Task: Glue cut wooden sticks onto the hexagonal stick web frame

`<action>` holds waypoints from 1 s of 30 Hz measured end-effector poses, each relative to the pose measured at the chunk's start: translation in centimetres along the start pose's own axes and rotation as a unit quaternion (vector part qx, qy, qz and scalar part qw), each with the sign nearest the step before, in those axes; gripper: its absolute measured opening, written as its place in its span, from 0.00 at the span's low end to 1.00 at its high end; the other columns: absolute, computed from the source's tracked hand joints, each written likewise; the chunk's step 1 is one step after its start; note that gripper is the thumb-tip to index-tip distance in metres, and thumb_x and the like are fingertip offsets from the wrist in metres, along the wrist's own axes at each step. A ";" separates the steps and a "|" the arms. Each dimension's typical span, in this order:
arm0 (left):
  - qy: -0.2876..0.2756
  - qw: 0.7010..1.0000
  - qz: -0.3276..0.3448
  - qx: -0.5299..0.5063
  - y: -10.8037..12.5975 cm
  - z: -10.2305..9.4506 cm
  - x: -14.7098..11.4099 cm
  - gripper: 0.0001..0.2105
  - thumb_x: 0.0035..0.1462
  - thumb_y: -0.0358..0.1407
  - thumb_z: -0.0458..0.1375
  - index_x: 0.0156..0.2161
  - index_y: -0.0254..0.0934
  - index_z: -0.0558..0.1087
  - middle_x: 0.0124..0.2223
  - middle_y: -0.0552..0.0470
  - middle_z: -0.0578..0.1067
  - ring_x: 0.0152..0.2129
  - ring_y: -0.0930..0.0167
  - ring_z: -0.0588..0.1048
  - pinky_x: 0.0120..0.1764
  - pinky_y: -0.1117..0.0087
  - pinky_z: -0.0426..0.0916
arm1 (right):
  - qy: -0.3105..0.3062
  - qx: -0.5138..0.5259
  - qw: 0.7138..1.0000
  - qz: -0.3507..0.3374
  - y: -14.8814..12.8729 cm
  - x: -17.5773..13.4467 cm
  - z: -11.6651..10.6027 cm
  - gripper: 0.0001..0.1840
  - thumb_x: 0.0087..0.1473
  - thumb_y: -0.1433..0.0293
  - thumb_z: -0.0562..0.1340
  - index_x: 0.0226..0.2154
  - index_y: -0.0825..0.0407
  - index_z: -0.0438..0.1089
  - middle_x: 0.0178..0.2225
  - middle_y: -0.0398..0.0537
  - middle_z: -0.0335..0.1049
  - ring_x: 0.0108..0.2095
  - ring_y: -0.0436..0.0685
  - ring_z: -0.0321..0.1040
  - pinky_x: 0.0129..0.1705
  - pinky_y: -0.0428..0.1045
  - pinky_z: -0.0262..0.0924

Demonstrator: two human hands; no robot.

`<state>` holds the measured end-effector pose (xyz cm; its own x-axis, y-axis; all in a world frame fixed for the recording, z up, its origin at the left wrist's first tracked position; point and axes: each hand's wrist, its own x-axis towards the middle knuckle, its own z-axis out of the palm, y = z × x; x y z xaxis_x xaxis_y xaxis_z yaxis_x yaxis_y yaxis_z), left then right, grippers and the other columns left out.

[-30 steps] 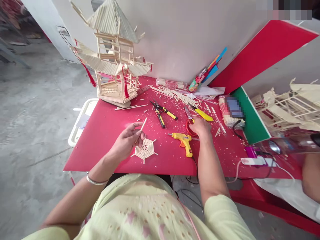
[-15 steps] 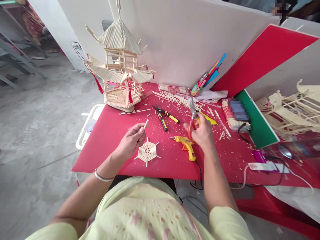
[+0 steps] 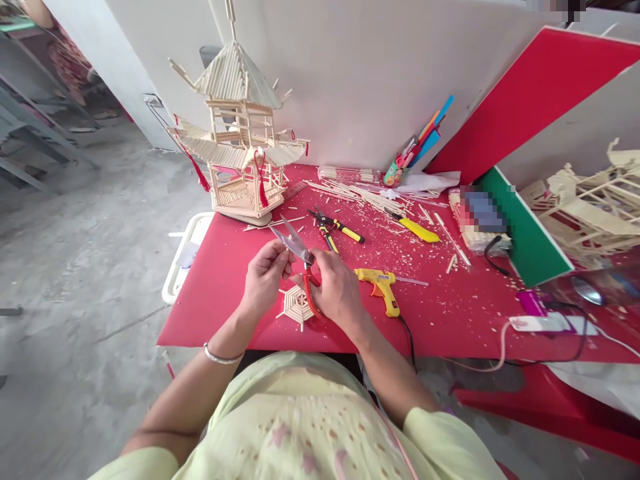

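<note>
My right hand [image 3: 336, 285] grips the red-handled scissors [image 3: 295, 245], whose blades are spread and point up and to the left. The blades reach across the fingertips of my left hand [image 3: 266, 272], which is closed in a pinch. The short wooden stick between those fingers is mostly hidden now. Just below my hands, partly covered by the scissor handles, lies a web-like hexagon of small sticks [image 3: 296, 308]. Beside my right hand rests a yellow glue gun [image 3: 383, 290], with yellow-and-black pliers [image 3: 345, 230] lying farther back.
A stick pagoda model [image 3: 245, 153] with red tassels stands at the back left of the red table [image 3: 210, 300]. Loose sticks [image 3: 357, 193], a yellow utility knife [image 3: 419, 230] and a pen cup [image 3: 395, 172] lie toward the back. A green board [image 3: 523, 230] and power strip [image 3: 543, 325] are rightward.
My right hand has brought the scissors left and down, from beside the yellow knife to my left hand. The scissor blades have spread apart. My left hand still pinches, shifted slightly right.
</note>
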<state>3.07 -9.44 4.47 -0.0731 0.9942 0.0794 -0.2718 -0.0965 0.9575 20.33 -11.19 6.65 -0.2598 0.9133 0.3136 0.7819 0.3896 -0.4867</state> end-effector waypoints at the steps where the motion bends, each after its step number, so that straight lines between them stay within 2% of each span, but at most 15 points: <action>1: 0.008 1.000 0.004 0.000 -0.1 0.0 0.0 0.10 0.58 0.41 0.68 0.42 0.39 0.78 0.32 0.53 0.74 0.24 0.77 0.69 0.27 0.76 0.67 | 0.003 0.000 1.000 0.004 -0.1 0.1 0.1 0.27 0.65 0.51 0.61 0.59 0.49 0.65 0.49 0.57 0.74 0.50 0.65 0.72 0.46 0.54 0.66; 6: 0.027 1.000 0.003 0.001 -0.3 0.3 0.1 0.14 0.59 0.43 0.67 0.48 0.40 0.81 0.32 0.54 0.74 0.23 0.76 0.68 0.27 0.74 0.69 | 0.005 0.006 1.000 0.015 -0.6 0.5 0.5 0.27 0.66 0.49 0.60 0.59 0.48 0.64 0.48 0.56 0.75 0.49 0.64 0.73 0.45 0.53 0.65; 11: 0.067 0.996 0.033 0.038 -0.2 0.6 0.4 0.14 0.59 0.42 0.67 0.47 0.39 0.83 0.33 0.52 0.76 0.26 0.76 0.69 0.28 0.75 0.68 | 0.002 -0.003 1.000 0.017 -0.7 1.0 0.6 0.28 0.67 0.49 0.59 0.59 0.49 0.65 0.48 0.56 0.75 0.48 0.63 0.73 0.44 0.51 0.64; 15: 0.094 0.994 0.038 0.041 -1.0 0.5 0.9 0.15 0.58 0.42 0.68 0.48 0.38 0.83 0.32 0.52 0.77 0.25 0.76 0.70 0.29 0.75 0.68 | -0.022 -0.014 0.999 0.029 -0.6 1.3 0.6 0.30 0.66 0.47 0.59 0.60 0.49 0.64 0.47 0.55 0.75 0.46 0.62 0.74 0.42 0.51 0.64; 22: 0.096 0.991 0.058 0.068 -2.3 0.5 2.0 0.15 0.57 0.40 0.68 0.48 0.37 0.84 0.33 0.51 0.79 0.25 0.76 0.69 0.31 0.74 0.68 | -0.038 0.002 0.998 0.047 -0.2 1.8 0.9 0.30 0.67 0.47 0.56 0.60 0.50 0.63 0.47 0.55 0.74 0.47 0.62 0.73 0.43 0.50 0.62; 26: 0.100 0.993 0.038 0.043 -2.7 0.9 2.6 0.15 0.56 0.39 0.69 0.48 0.38 0.84 0.34 0.51 0.81 0.27 0.75 0.71 0.33 0.73 0.69 | -0.040 0.013 0.997 0.065 0.1 2.2 1.0 0.28 0.69 0.47 0.54 0.58 0.51 0.64 0.43 0.53 0.75 0.42 0.60 0.74 0.39 0.49 0.60; 30: 0.101 0.995 0.014 -0.001 -3.2 1.3 3.1 0.16 0.54 0.39 0.70 0.48 0.39 0.85 0.37 0.50 0.82 0.28 0.74 0.73 0.33 0.74 0.70 | -0.041 0.023 0.996 0.072 0.3 2.6 1.2 0.27 0.69 0.49 0.54 0.59 0.51 0.64 0.44 0.53 0.76 0.42 0.60 0.74 0.39 0.49 0.59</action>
<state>4.98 -5.99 2.02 -0.2717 0.9611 0.0494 -0.2684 -0.1250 0.9552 19.19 -8.62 6.35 -0.1927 0.9662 0.1714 0.7884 0.2565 -0.5592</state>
